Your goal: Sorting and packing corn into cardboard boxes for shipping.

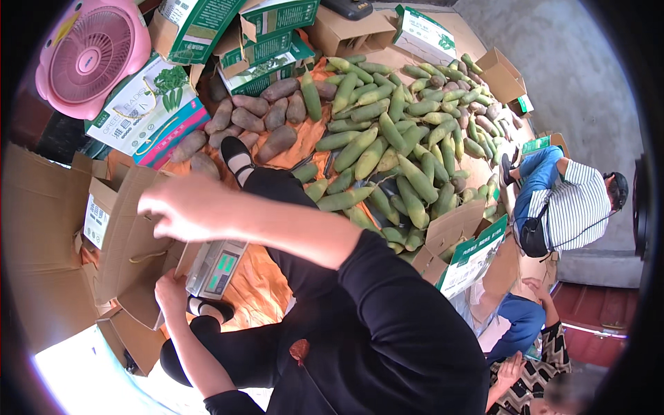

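Note:
An open cardboard box (135,242) stands on my left, its brown inner side and flaps showing. My left hand (171,294) is closed on the edge of one of its flaps. Over the same box my right hand (185,207) is held out with fingers apart, and I see nothing in it. A rope handle (146,256) loops from the cardboard. Beside my left hand is a grey digital scale (216,270) with a lit green display, partly covered by the cardboard. How much the box contains is hidden.
Long green radishes (360,149) lie in a big heap ahead, with reddish root vegetables (278,143) on an orange sheet (259,290). Printed cartons (259,62) and a pink fan (90,62) stand far left. Two people (577,207) sit at the right near another open carton (470,259).

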### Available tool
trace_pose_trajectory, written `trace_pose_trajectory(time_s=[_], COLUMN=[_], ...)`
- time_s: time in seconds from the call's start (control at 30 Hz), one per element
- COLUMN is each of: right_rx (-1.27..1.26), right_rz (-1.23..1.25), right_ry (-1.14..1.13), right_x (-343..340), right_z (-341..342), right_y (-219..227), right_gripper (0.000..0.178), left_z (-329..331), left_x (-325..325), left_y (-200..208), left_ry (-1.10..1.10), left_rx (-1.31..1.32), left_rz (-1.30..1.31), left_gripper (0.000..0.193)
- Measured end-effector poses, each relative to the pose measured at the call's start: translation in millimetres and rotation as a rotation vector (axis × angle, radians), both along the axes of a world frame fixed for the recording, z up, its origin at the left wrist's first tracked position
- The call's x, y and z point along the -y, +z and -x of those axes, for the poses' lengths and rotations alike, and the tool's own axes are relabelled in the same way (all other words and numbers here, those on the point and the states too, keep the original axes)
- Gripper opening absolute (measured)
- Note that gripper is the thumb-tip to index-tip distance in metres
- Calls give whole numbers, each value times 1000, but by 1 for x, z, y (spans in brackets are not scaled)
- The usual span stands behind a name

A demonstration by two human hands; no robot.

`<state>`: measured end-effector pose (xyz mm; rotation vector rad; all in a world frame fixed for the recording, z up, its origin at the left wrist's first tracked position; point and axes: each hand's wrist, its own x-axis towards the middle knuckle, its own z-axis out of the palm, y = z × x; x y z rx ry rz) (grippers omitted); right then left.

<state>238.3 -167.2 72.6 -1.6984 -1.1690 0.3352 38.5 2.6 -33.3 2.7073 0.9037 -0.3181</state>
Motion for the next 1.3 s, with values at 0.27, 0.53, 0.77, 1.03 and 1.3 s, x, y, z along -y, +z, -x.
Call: trace_pose_trajectory(time_s=[0.27, 0.53, 0.77, 1.03, 1.3], right_rx=[-123, -398, -522, -291, 62], right_rz=[367, 1018, 1334, 1204, 409], right_ry=[-679, -1139, -893, -821, -698], right_x=[158, 302, 333, 294, 194], right_z=[-87, 12, 57, 39, -57], right_y=[-134, -326, -354, -328, -202], right_gripper=[24, 63, 85, 74, 57], left_z=[-2, -4, -1, 1, 0], left_x=[4, 5, 3, 2, 4], left_y=[0, -4, -3, -3, -1], left_ry=[9, 45, 50, 83, 55], left_rx=[6, -12, -56, -18, -2], left_rz=[7, 44, -24, 5, -25], left_gripper=[24, 24, 24, 19, 20])
